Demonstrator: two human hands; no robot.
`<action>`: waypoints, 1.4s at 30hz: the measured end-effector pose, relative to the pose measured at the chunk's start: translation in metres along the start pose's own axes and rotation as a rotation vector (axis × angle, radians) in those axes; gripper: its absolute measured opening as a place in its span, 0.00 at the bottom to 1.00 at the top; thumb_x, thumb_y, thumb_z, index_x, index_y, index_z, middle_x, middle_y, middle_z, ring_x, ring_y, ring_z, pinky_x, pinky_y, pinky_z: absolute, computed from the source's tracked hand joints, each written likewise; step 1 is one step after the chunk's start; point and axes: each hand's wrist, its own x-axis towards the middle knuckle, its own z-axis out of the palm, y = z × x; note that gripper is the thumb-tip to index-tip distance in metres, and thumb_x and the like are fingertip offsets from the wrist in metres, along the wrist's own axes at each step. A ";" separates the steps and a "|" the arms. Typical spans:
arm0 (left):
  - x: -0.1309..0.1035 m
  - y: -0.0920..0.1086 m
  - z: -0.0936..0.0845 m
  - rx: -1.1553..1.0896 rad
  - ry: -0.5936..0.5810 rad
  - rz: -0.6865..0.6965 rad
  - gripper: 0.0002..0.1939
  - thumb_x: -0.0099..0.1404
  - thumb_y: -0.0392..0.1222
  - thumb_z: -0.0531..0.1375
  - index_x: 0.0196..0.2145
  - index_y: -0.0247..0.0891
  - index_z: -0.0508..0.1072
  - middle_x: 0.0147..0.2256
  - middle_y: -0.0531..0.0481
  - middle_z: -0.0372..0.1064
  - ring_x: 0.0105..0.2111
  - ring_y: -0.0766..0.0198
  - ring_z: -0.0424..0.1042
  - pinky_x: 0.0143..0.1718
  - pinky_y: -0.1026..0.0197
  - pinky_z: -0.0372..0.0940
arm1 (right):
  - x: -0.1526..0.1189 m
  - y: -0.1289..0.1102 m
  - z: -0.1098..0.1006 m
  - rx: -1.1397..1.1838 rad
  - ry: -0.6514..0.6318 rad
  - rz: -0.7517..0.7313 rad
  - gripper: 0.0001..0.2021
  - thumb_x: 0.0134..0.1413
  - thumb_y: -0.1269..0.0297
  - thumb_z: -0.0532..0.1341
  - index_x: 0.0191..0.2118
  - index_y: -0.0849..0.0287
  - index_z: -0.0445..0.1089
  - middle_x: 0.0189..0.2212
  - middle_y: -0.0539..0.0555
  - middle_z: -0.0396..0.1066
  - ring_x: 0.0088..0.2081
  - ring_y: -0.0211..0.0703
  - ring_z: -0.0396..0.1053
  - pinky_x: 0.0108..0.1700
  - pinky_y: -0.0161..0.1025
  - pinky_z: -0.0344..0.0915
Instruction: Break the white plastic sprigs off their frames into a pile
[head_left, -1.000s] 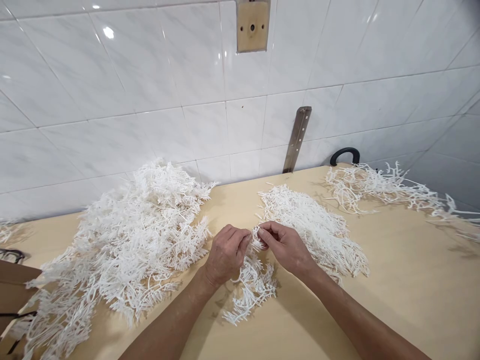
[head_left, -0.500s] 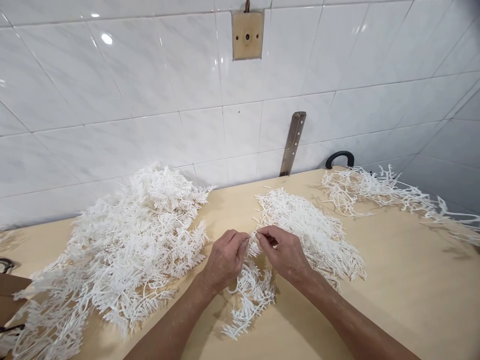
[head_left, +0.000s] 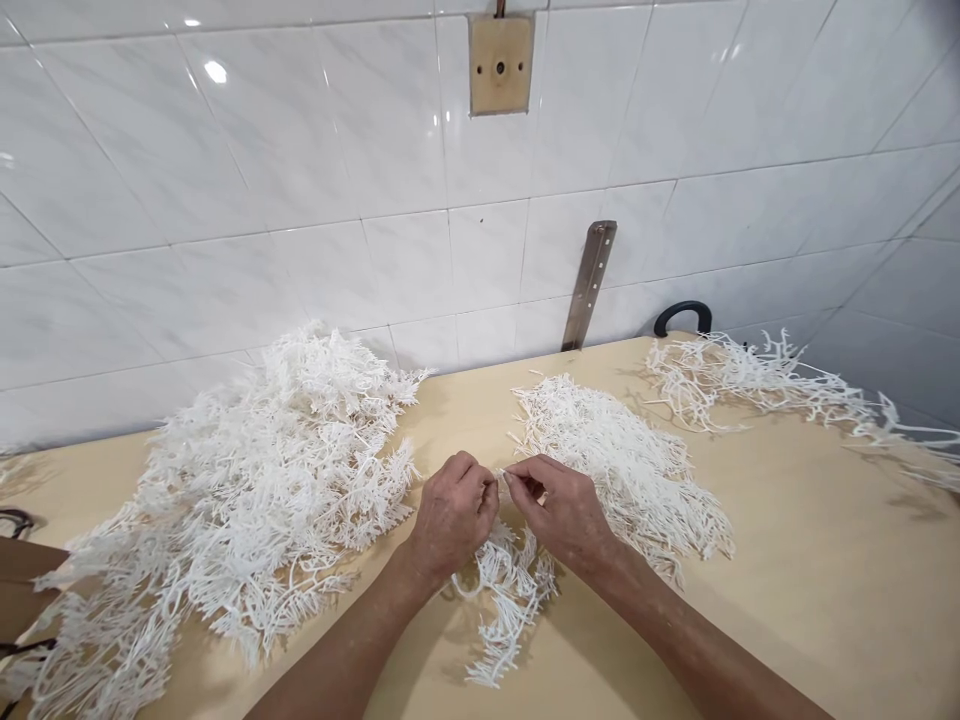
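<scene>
A white branching plastic sprig (head_left: pixel 510 600) hangs below my two hands, its lower end over the table. My left hand (head_left: pixel 456 508) is closed in a pinch on the upper part of the sprig. Thumb and forefinger of my right hand (head_left: pixel 559 500) pinch a small white tip of it, close against the left fingertips. The exact grip points are partly hidden by the fingers. Right of my hands lies a heap of thin white plastic pieces (head_left: pixel 622 465). A larger pile of bushy white sprigs (head_left: pixel 277 490) spreads out on the left.
More bare white branches (head_left: pixel 780 385) lie at the right back of the wooden table (head_left: pixel 840 590). A black curved handle (head_left: pixel 682 316) and a metal strip (head_left: pixel 590 285) stand by the tiled wall (head_left: pixel 405 270). A brown box-like thing (head_left: pixel 26 590) sits at the left edge.
The hands have come slightly closer together at the fingertips. The hanging sprig's lower end has swung a little to the right and down.
</scene>
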 end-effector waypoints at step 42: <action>-0.002 0.008 0.004 -0.661 -0.131 -0.432 0.09 0.67 0.42 0.55 0.31 0.37 0.69 0.28 0.53 0.63 0.28 0.67 0.61 0.31 0.64 0.59 | 0.008 -0.002 -0.016 0.135 -0.221 0.210 0.10 0.59 0.65 0.57 0.40 0.55 0.77 0.34 0.53 0.78 0.31 0.41 0.73 0.31 0.36 0.69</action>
